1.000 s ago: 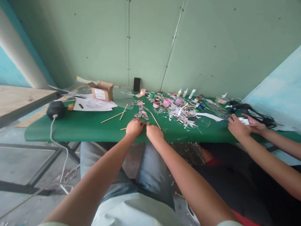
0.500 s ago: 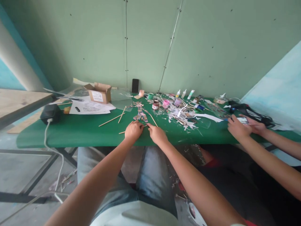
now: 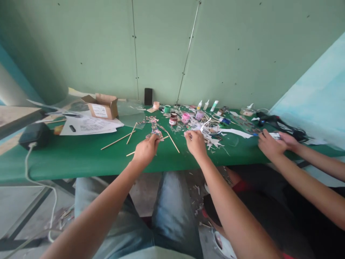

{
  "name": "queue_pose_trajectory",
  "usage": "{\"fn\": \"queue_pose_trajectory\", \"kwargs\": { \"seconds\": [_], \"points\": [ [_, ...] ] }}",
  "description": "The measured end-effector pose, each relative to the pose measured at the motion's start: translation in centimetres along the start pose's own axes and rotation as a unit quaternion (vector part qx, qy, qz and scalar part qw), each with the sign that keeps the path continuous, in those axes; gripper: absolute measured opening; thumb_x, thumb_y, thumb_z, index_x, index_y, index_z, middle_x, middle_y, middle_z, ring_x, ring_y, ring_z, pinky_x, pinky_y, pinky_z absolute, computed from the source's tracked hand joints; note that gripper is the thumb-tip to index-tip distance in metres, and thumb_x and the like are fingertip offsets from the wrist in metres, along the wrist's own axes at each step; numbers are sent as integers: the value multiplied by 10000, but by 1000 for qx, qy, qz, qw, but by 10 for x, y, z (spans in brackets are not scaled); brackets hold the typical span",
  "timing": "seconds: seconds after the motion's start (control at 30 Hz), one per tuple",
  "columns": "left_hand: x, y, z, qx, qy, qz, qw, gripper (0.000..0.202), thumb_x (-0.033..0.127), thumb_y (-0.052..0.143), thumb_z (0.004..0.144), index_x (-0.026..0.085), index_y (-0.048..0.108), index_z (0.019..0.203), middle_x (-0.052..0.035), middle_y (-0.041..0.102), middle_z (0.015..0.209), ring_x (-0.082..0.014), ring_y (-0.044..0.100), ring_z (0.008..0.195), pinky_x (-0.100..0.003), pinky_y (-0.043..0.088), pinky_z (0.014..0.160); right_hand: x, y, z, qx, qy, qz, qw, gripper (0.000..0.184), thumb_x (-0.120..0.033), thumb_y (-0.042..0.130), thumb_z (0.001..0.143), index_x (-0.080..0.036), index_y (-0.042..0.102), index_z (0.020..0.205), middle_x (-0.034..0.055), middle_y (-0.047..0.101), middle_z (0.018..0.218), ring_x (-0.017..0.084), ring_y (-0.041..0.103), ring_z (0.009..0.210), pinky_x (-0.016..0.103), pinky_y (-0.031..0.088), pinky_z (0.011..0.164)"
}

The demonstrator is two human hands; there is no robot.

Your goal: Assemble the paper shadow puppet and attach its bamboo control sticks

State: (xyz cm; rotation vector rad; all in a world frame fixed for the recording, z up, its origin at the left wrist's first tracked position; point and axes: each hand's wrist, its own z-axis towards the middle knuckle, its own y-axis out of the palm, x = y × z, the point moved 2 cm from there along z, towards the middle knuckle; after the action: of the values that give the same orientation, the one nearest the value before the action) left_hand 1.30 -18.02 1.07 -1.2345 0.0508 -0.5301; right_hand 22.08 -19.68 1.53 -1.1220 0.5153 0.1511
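Note:
A patterned paper figure (image 3: 154,126) lies on the green table, with thin wooden sticks along its arms and below it. At its lower edge my left hand (image 3: 146,149) is closed, fingertips pressed down; what they grip is hidden. One wooden stick (image 3: 130,154) runs crosswise under that hand, its other end showing past the fingers. My right hand (image 3: 196,142) is apart from the figure, held above the table in front of the paper scraps (image 3: 214,141). Its fingers are curled together, and anything in them is too small to make out. Another stick (image 3: 174,144) slants between my hands.
Behind the figure stand paint jars (image 3: 173,119), glue bottles (image 3: 206,104) and a phone (image 3: 148,96). An open cardboard box (image 3: 102,109) and papers (image 3: 90,126) lie left, beside a black adapter (image 3: 35,135). At right, another person's hands (image 3: 272,146) hold a phone.
My right hand has lifted off the stick and moved right, away from my left hand. My left hand stays by the figure's lower edge. The view has shifted slightly.

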Motion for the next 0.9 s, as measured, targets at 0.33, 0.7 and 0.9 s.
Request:
{"fn": "queue_pose_trajectory", "kwargs": {
  "seconds": [0.33,0.7,0.9],
  "points": [
    [45,-58,-100,7,73,-148,986,302,353,395,978,233,590,781,-4,653,725,-137,590,605,-236,377,566,-71,-26,-104,-63,-86,474,874,615,-652,378,904,-232,273,467,-65,277,423,73,276,410,243,219,432],
    [50,-57,-119,37,79,-241,967,331,331,398,972,203,600,743,-2,626,657,-117,564,557,-216,372,544,-73,-21,-130,-120,-21,563,817,607,-659,438,876,-238,244,484,-72,219,450,68,198,431,250,158,414],
    [49,-39,-120,81,47,-412,906,326,339,463,957,160,631,742,3,625,640,-107,552,578,-187,417,562,-71,-7,-132,-180,87,697,688,621,-704,538,786,-240,251,488,-102,187,411,54,155,364,227,134,360]
  ]
}}
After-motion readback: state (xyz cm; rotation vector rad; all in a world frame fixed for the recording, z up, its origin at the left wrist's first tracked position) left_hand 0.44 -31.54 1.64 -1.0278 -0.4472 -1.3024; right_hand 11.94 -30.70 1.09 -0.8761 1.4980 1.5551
